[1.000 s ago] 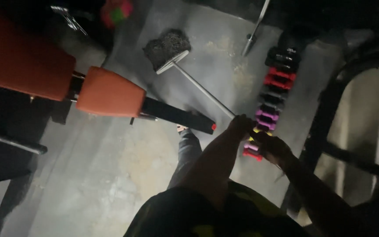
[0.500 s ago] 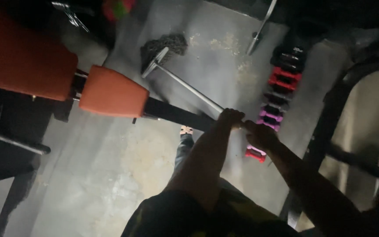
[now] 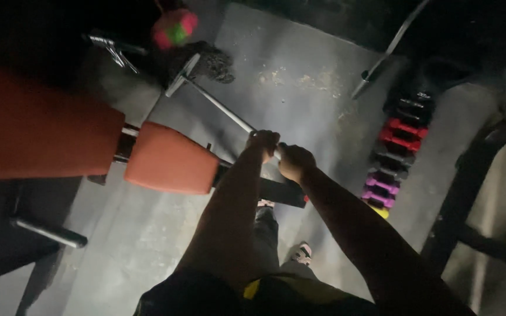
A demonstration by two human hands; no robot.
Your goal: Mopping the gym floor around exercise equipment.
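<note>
Grey concrete floor lies dim beneath the mop handle, gripped by the left hand and right hand side by side. Just left of the handle sits an orange bench; coloured dumbbells lie well right.

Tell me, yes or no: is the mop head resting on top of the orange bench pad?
No. The mop head lies on the grey floor beyond the orange bench pad, while both hands grip the metal handle.

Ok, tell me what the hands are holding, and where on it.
Both the left hand and right hand grip the mop at the upper end of its metal handle.
</note>
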